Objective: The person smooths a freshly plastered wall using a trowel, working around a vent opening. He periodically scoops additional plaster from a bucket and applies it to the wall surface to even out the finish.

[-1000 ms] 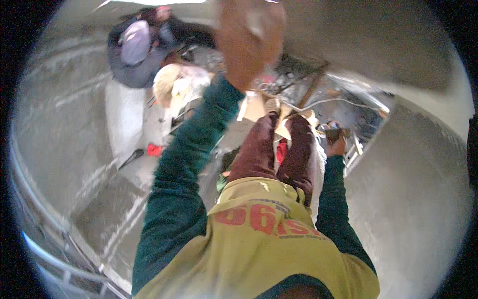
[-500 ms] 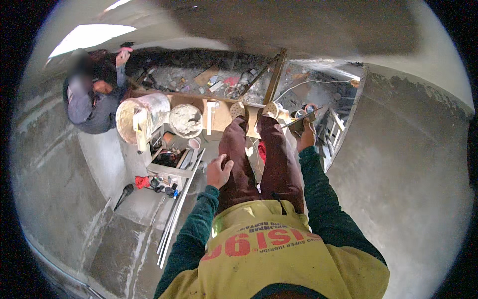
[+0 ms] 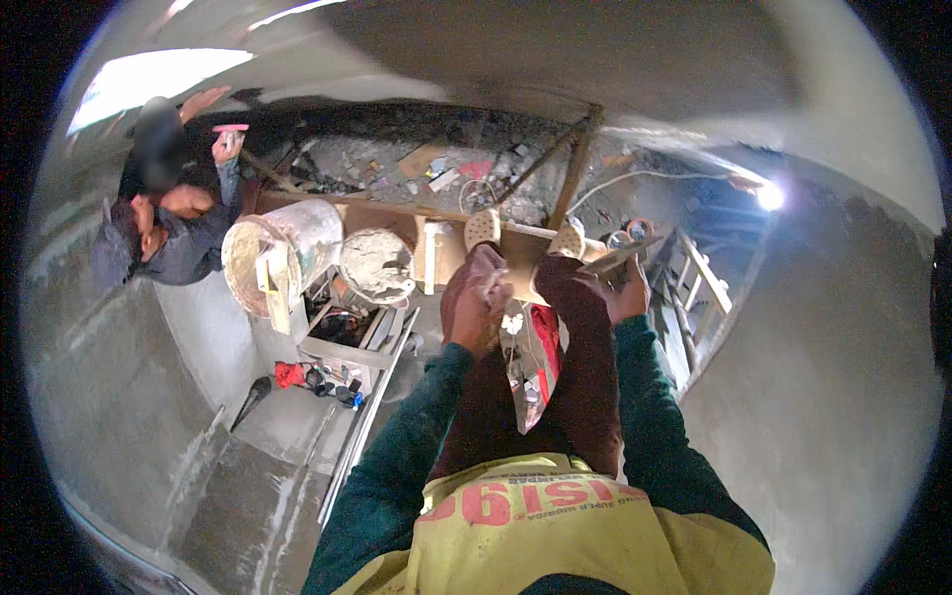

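Observation:
I am on a wooden plank (image 3: 529, 238) in perforated sandals, with my legs in maroon trousers. My right hand (image 3: 628, 296) is shut on a flat metal trowel (image 3: 617, 256) beside my right leg. Over my left thigh is my left hand (image 3: 479, 307), slightly blurred; whether its fingers hold anything cannot be made out. To its left, a pale, plaster-smeared bucket (image 3: 312, 243) with a tool across its mouth sits by a round container of pale mixture (image 3: 375, 268).
A co-worker (image 3: 169, 223) at upper left holds a pink-topped tool (image 3: 230, 128). Rubble (image 3: 416, 159) and timber props (image 3: 573, 164) lie beyond the plank, with a lit lamp (image 3: 770, 196) and wooden frame (image 3: 709, 278) at right. Metal lengths (image 3: 367, 416) slant below at left.
My left hand dropped from high up to my legs, then moved a little forward and right. The lit lamp has come into sight. The co-worker's other hand has risen.

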A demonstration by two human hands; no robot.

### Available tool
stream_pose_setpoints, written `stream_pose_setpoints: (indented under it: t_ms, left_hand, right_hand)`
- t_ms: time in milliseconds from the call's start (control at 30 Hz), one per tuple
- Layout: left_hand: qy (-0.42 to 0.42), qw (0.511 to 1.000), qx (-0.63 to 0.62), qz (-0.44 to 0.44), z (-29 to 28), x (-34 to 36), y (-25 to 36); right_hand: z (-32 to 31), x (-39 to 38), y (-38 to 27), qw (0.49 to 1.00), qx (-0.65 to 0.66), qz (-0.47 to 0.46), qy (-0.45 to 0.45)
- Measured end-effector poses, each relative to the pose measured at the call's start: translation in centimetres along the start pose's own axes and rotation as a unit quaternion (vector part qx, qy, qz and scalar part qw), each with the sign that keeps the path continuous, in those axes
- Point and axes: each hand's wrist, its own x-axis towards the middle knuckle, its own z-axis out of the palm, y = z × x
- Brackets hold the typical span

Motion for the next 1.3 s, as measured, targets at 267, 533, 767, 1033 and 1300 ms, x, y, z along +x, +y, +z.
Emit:
stream_pose_setpoints:
  t_ms: [267,533,767,1033,1300]
  left_hand:
    - [0.046,0.985,-0.076,0.148,0.6,3.5,-5.7]
    - [-0.001,0.917,-0.385,-0.099,3.3,10.6,-7.6]
    - [0.02,0.962,-0.206,0.176,3.0,24.4,-13.2]
    - [-0.01,0.954,-0.289,0.081,-1.2,28.3,-4.0]
    - [-0.004,0.945,-0.178,0.276,-1.1,26.8,-1.8]
  right_hand:
    - [6.6,2.0,-6.0,0.677,0.623,0.39,-0.036]
    - [10.2,7.0,-1.6,0.653,0.664,0.356,-0.079]
    - [10.1,14.8,0.3,0.718,0.655,0.183,-0.147]
    - [8.4,19.2,1.7,0.974,0.157,-0.16,-0.034]
    - [8.1,20.4,2.6,0.846,0.523,-0.075,-0.074]
